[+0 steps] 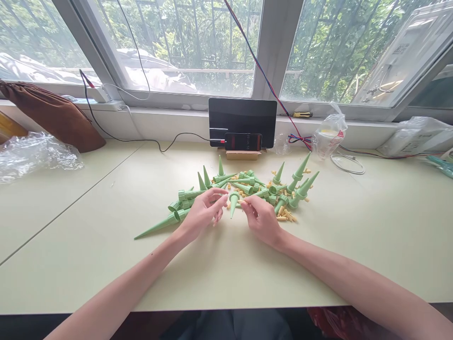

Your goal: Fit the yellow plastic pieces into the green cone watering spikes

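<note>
The right hand [262, 220] pinches a small yellow peg [241, 201] against a green plastic spike [234, 200], which sits between both hands' fingertips, tip pointing near. Just left, the left hand's [203, 210] fingers curve, slightly parted. Farther lie more green spikes [247, 189], then a smartphone [243, 141].

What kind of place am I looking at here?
Probably an indoor workspace, perhaps at home or in a small workshop; I can't tell which. A pale table runs along wide windows, and a loose pile of green spikes and small yellow pegs lies on it.
</note>
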Available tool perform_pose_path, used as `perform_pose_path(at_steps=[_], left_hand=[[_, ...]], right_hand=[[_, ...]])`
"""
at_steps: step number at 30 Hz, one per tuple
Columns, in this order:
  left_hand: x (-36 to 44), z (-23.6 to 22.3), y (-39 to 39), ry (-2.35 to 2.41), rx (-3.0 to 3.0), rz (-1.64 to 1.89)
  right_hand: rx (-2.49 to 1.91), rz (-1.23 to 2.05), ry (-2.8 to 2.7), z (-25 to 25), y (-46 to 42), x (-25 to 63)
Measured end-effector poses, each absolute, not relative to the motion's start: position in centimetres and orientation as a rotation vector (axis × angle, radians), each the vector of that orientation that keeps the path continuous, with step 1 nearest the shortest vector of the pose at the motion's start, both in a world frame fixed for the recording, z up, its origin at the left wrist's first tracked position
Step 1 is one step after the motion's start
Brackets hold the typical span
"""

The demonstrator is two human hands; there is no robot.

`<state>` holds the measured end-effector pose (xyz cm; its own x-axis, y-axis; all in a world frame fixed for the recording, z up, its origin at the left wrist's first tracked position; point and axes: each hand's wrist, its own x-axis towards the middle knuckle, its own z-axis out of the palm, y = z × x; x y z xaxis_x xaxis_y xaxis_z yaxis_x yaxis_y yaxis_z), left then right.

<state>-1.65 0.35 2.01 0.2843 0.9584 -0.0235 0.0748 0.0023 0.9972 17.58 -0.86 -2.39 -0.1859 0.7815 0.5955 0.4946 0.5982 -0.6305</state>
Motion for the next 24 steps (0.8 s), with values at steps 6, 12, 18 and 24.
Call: perform_pose_path(at_steps=[6,12,18,24], left_hand=[[-1.52,1.98,0.29,1.040,1.356,0.803],[-1.70,1.82,0.31,1.004,1.388,0.800],[-1.49,1.96,0.06,0.988,1.444,0.834],[-1.40,1.84,0.00,0.995,1.475,0.868]], right_hand=[[-1.049,0.261,-1.939,-3.08,-0.82,17.61],[-1.038,0.279,-1.952,-3.04,-0.86,17.50],[-1.025,0.361,-1.951,-2.98,-0.83,17.44],[-1.009,0.432,-1.952,-2.79,-0.75,17.41]])
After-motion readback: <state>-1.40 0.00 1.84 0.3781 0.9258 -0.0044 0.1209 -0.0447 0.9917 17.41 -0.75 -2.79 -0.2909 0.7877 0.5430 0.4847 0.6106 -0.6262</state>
